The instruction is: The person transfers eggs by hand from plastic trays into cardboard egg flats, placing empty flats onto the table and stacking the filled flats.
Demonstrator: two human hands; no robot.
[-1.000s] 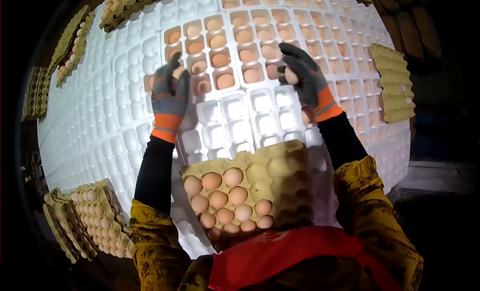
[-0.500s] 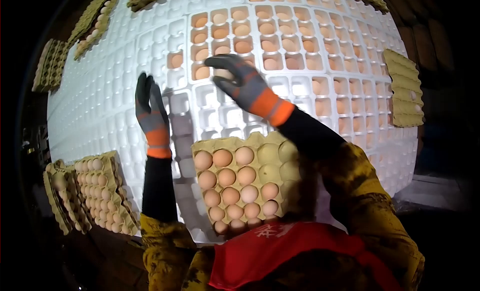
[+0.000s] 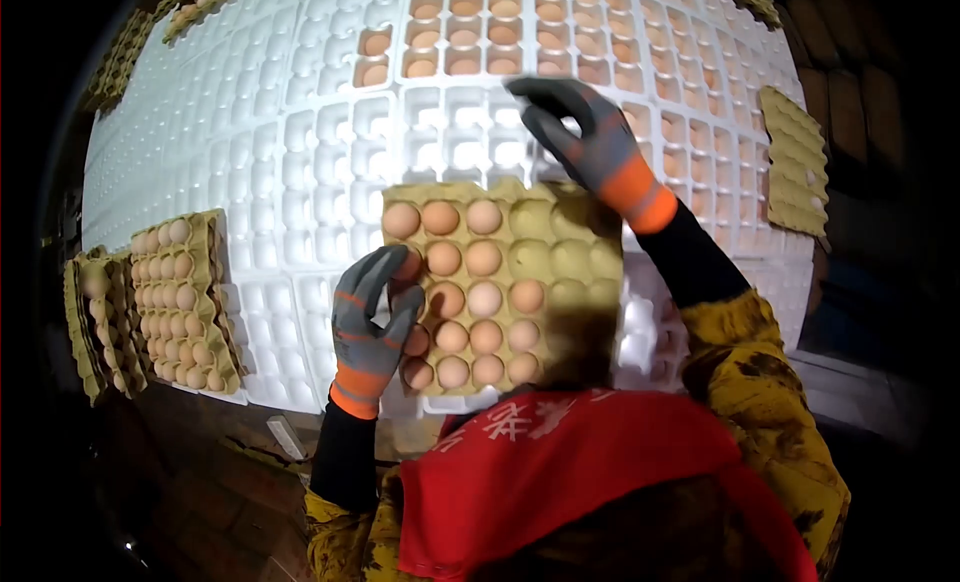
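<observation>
My left hand [image 3: 372, 322], in a grey and orange glove, is at the left edge of a pulp egg tray [image 3: 565, 217]. Its fingers and thumb curl around a brown egg [image 3: 408, 265] in the left column. Brown eggs fill the left part of this tray; several cups on its right are bare, partly in shadow. My right hand [image 3: 575, 132], gloved alike, hovers over a white gridded tray [image 3: 455, 132] beyond the pulp tray. Its thumb and fingers are apart, and no egg shows between them.
Farther white trays hold rows of eggs [image 3: 463, 37]. At the left stand pulp trays with eggs [image 3: 180, 297], and another pulp tray [image 3: 795, 162] lies at the right. A red apron [image 3: 560, 452] hangs close below the pulp tray.
My left hand has come down from the white trays to the pulp tray's eggs. My right hand has moved right and opened. Another egg now sits in the white tray left of centre. The view has shifted.
</observation>
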